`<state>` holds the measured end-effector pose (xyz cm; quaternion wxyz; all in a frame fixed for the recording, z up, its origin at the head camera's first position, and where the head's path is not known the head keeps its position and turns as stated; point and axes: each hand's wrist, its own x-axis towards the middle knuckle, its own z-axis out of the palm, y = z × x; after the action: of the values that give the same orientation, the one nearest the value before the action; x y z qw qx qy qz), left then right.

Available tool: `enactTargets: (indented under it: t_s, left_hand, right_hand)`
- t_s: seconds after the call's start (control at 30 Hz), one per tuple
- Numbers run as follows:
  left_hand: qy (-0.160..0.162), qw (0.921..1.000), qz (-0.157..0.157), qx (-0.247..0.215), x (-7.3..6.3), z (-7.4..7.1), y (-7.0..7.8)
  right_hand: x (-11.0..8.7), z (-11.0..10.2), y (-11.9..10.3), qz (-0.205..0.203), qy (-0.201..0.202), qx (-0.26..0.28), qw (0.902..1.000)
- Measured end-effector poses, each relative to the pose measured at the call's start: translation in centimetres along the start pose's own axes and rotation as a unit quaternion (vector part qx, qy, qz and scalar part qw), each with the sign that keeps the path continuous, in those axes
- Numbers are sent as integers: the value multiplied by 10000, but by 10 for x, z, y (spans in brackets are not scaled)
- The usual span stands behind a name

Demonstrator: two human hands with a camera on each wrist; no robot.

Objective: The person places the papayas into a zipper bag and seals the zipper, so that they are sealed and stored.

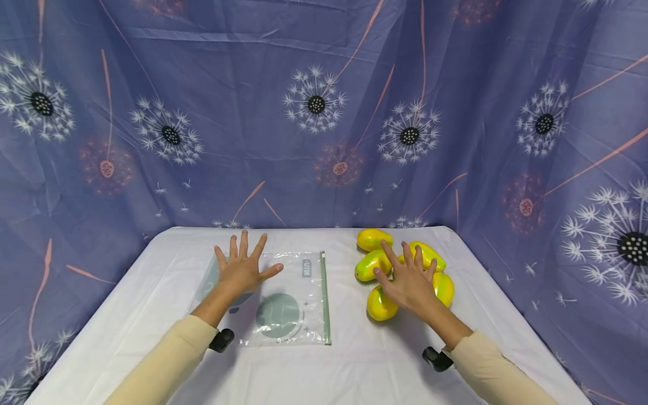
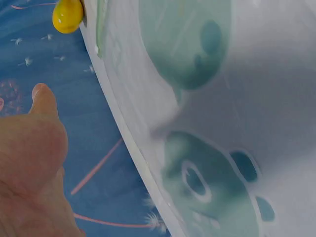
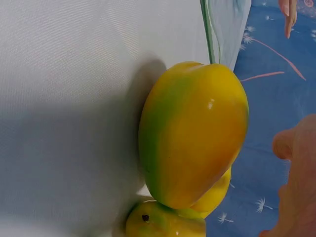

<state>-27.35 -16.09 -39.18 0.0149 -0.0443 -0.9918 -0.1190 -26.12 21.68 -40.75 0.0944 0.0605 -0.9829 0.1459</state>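
Observation:
My left hand [image 1: 241, 274] is held with its fingers spread above a clear zip bag [image 1: 316, 298] printed with grey-green shapes, and holds nothing. The bag lies flat, its green zip strip [image 1: 325, 298] along the right side. My right hand [image 1: 411, 284], also with fingers spread, hovers over a cluster of yellow-green mangoes [image 1: 382, 304], gripping none of them. Its palm and fingers hide parts of several fruits in the head view. In the right wrist view one mango [image 3: 195, 133] stands large in front, with the right thumb [image 3: 284, 144] off to its side.
A white cloth covers the table [image 1: 349, 365]. Behind it and at both sides hangs a blue curtain [image 1: 243, 112] with dandelion prints. The mango group sits at the right of the table, one mango [image 1: 373, 239] near the back edge. Small black cameras [image 1: 221, 341] are on both wrists.

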Motion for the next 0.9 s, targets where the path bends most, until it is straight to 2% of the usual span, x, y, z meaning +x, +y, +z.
enactTargets:
  t_s: [0.17,0.43,0.67,0.9]
  left_hand:
    - [-112,9991,196,-371,2,5,16]
    - [-343,9951,703,-602,0,18,59]
    - [-723,9917,849,-635,1,40,89]
    - [-886,9898,787,-790,-1,57,103]
  right_hand:
    - [1,-3,-1,-53,50,11,10000]
    - [0,-8,1,-184,2,345,9992]
    - [-4,-17,4,-381,-128,677,9969]
    - [-13,-29,9,-657,-372,1036,9917]
